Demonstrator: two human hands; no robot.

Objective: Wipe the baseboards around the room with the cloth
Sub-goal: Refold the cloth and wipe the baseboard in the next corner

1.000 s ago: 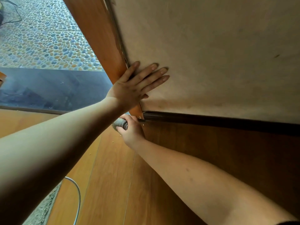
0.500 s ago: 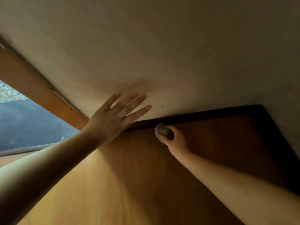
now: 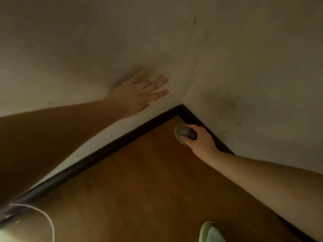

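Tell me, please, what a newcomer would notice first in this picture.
First, the right hand gripping a balled grey cloth low beside the dark baseboard, just right of the room corner. Next, the left hand spread flat on the pale wall above. A pale green shoe tip shows at the bottom edge.

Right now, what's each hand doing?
Left hand: open, fingers straight, flat against the wall.
Right hand: gripping the cloth by the baseboard.
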